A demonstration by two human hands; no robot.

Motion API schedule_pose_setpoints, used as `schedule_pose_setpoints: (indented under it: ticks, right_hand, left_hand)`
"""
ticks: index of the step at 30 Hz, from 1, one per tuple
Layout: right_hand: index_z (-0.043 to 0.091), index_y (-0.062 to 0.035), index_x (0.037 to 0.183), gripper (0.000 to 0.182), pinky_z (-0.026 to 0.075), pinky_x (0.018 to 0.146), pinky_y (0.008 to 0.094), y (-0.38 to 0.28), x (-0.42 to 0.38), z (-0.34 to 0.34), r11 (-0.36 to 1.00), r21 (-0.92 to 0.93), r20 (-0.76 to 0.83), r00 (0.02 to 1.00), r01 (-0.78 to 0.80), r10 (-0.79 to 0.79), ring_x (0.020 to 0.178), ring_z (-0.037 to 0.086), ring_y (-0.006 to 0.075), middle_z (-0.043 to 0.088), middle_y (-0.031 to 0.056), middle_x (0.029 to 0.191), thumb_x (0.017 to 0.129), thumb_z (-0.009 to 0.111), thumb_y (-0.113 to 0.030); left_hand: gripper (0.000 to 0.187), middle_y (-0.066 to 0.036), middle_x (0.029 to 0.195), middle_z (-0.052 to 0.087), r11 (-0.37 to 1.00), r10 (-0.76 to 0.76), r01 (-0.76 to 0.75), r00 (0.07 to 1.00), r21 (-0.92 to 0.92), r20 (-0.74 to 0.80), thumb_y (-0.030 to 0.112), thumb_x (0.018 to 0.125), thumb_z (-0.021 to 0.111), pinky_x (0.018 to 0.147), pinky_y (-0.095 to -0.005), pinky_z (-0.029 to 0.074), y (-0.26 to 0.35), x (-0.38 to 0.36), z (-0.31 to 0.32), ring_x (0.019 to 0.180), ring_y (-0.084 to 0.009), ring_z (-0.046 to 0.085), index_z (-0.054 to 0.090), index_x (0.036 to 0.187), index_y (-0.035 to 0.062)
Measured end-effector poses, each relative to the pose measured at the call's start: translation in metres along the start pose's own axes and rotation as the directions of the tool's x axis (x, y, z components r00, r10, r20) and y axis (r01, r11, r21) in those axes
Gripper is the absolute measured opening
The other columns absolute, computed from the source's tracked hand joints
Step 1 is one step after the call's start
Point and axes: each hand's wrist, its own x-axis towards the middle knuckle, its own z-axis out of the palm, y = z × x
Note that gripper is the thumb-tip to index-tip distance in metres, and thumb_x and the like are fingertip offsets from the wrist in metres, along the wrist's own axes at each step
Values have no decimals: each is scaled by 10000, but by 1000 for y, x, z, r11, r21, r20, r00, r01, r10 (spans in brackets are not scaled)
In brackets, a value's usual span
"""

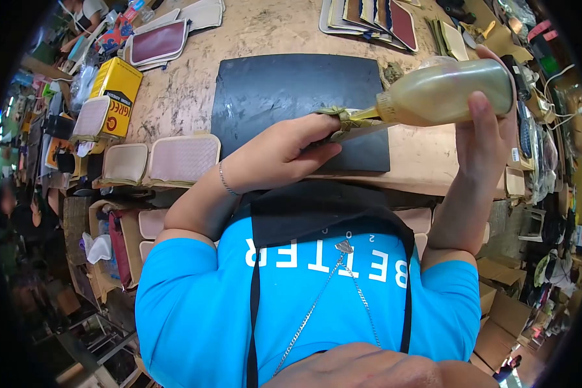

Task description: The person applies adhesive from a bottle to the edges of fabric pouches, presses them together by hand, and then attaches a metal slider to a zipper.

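My right hand (488, 132) is wrapped round a translucent squeeze bottle (449, 92) of yellowish liquid, tipped on its side. Its narrow yellow nozzle points left and meets, or nearly meets, the edge of a small piece with olive-green fabric edging (335, 116). That piece is pinched in my left hand (297, 145), whose fingers partly hide it. Both hands are raised over a black rectangular board (265, 84) lying on the worktable. Most of the held piece is seen edge-on, so its full shape is hidden.
Pale rounded panels (186, 158) lie along the table's near edge on the left, beside a yellow adhesive tin (118, 97). Maroon-faced panels (160, 43) and a stack of panels (368, 22) sit farther back. Another person (87, 13) is at the far left.
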Motion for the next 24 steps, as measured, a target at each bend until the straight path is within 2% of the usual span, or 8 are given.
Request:
schedule_pose_setpoints:
  ticks: [9,12,15,18,20,21,23,24]
  right_hand:
    - [498,-2,1305,538,463,893,247,4,0,6,991,-134,-1,1000,-25,25,1014,578,126,586,70,1126,849,740,-155]
    - [494,-5,1304,568,464,896,253,2,-4,6,986,-164,12,1000,-1,3,1009,579,134,584,71,1130,833,758,-179]
    - [469,-11,1314,602,467,908,271,4,-7,4,987,-155,19,999,42,-39,1013,583,154,585,83,1137,821,766,-188]
    - [426,-17,1329,624,468,922,295,6,-8,7,995,-71,-13,997,71,-72,1027,594,179,594,117,1143,822,758,-167]
    - [399,-22,1333,630,468,931,308,7,-8,8,996,-14,-9,996,90,-91,1037,601,193,600,140,1146,824,749,-147]
    - [385,-10,1333,629,476,944,348,9,-8,8,992,-57,20,994,111,-110,1068,594,239,585,190,1170,834,735,-165]
    - [355,12,1332,630,492,970,427,16,-7,6,979,-138,86,986,153,-142,1131,581,330,556,288,1218,854,707,-201]
    - [356,12,1328,624,492,970,428,19,-7,7,975,-158,74,987,153,-143,1130,581,332,557,291,1214,856,706,-196]
  left_hand:
    - [196,-149,910,562,997,58,-57,998,59,-26,77,914,636,732,-324,443,-6,-1,2,802,-216,520,549,1058,-24]
    - [271,-194,959,579,997,-5,5,1000,71,-8,127,923,611,747,-366,475,0,-2,-3,820,-328,582,541,1146,-11]
    - [363,-170,1003,598,997,-70,70,998,-33,4,132,915,621,791,-347,480,-3,-2,-3,900,-274,596,501,1225,-15]
    - [547,-97,1275,535,930,-38,37,999,-365,6,57,909,583,959,-291,416,-21,0,1,1149,-163,504,370,1410,8]
    - [674,-96,1358,475,806,-50,51,999,-590,19,32,860,560,1033,-302,368,-17,2,-2,1250,-173,444,278,1471,15]
    - [738,-96,1399,445,723,-56,59,998,-689,28,20,835,549,1070,-308,344,-14,3,-4,1301,-179,414,232,1502,19]
    - [790,-98,1404,442,669,-122,126,991,-732,59,9,768,527,1081,-324,339,-6,4,-9,1304,-184,416,237,1503,17]
    - [817,-99,1406,441,638,-155,160,985,-753,79,4,735,516,1087,-331,337,-5,4,-10,1306,-187,416,239,1504,16]
